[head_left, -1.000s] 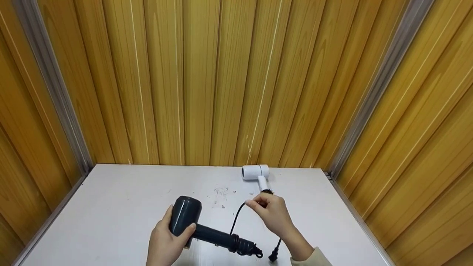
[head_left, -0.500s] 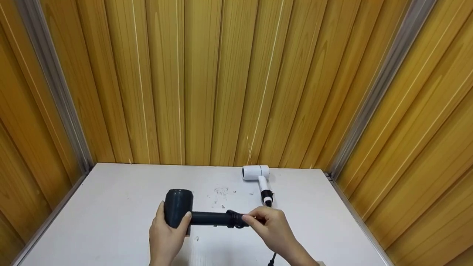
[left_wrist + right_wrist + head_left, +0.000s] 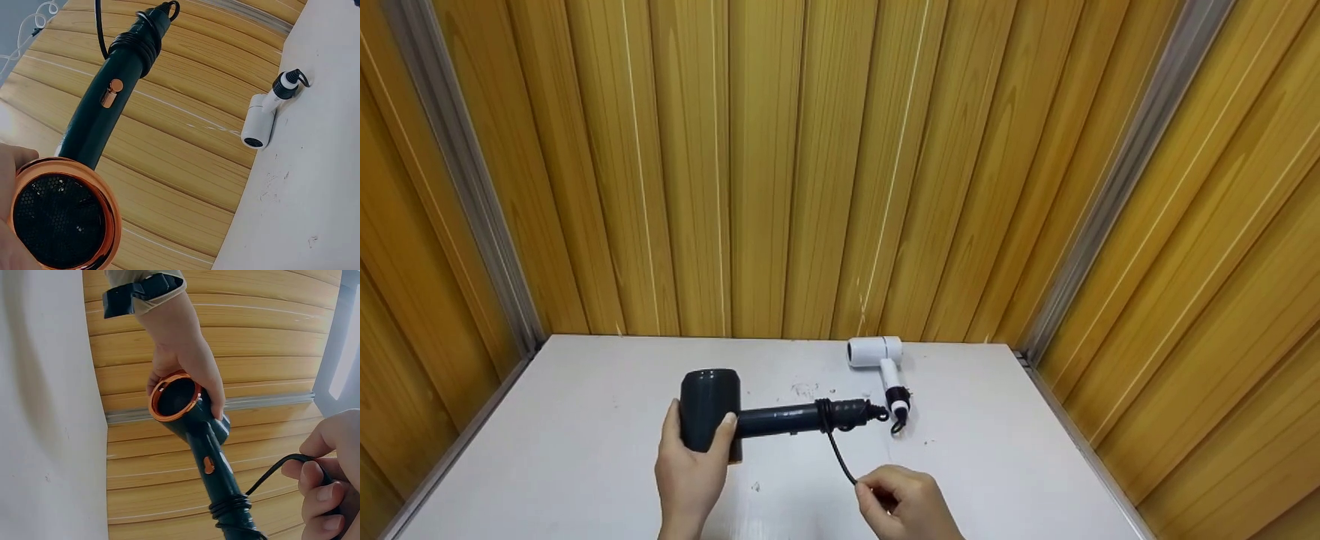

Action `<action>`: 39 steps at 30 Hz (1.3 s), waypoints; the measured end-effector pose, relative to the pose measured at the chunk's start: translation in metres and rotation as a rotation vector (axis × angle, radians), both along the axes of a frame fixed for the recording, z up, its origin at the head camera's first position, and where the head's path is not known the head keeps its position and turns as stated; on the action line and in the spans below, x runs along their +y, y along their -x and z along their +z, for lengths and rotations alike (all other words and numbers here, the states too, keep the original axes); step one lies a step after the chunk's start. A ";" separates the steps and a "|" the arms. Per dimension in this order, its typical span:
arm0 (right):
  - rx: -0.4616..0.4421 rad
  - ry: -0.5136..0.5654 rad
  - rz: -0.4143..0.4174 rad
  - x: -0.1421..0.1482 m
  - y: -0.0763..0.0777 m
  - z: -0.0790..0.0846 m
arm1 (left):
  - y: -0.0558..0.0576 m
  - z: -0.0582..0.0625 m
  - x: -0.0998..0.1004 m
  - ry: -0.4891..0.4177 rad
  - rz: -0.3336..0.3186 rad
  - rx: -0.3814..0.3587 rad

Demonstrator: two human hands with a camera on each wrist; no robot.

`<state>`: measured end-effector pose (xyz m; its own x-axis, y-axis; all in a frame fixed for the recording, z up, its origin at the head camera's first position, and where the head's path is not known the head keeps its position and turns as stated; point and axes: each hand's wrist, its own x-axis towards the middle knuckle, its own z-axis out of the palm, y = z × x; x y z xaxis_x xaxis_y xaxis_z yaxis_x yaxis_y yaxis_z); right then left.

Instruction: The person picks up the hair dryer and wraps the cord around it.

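A dark green hair dryer [image 3: 780,420] with a copper rim is held above the table by my left hand [image 3: 690,472], whose fingers and thumb wrap its barrel. Its handle points right, with a black power cord [image 3: 825,412] coiled several turns around the lower part. From the coil a free length of cord runs down to my right hand [image 3: 907,502], which pinches it between thumb and fingers. In the right wrist view the cord [image 3: 275,469] passes through the curled fingers of that hand. A copper-coloured switch [image 3: 111,93] shows on the handle in the left wrist view.
A white hair dryer [image 3: 874,352] lies near the back of the white table [image 3: 585,420], its black cord wound on its handle. Wood-patterned walls [image 3: 765,165] enclose the back and sides. In the left wrist view a white coiled cable [image 3: 25,34] hangs at upper left.
My right hand has moved from above the handle, across it, down to below it, drawing the cord along. The dark hair dryer has risen slightly and its handle has swung up towards level.
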<state>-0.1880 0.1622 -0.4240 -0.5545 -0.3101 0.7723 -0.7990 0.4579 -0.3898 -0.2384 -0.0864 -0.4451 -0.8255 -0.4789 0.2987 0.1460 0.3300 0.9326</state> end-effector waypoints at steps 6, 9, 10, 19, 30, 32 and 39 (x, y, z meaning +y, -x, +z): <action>-0.129 0.022 0.007 0.003 -0.007 -0.007 | -0.003 0.007 -0.002 -0.082 0.007 0.000; -0.159 0.041 0.013 0.004 -0.007 -0.012 | -0.005 0.012 -0.002 -0.122 0.003 0.008; -0.171 0.046 0.017 0.004 -0.006 -0.013 | -0.005 0.014 -0.002 -0.134 -0.004 0.014; -0.325 -0.005 -0.004 -0.003 -0.003 -0.009 | -0.012 0.025 -0.001 -0.176 -0.024 0.056; -0.707 0.027 -0.006 -0.007 0.013 -0.007 | -0.020 0.033 0.001 -0.259 -0.110 0.008; -0.757 0.023 -0.020 -0.006 0.019 -0.011 | -0.021 0.033 0.000 -0.269 -0.122 -0.007; -0.837 0.049 -0.058 -0.002 0.035 -0.025 | -0.022 0.032 -0.001 -0.295 -0.161 -0.068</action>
<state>-0.2230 0.1597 -0.4486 -0.9645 -0.2400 0.1106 -0.2127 0.4568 -0.8637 -0.2164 -0.0877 -0.4136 -0.9109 -0.3981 0.1087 0.1089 0.0222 0.9938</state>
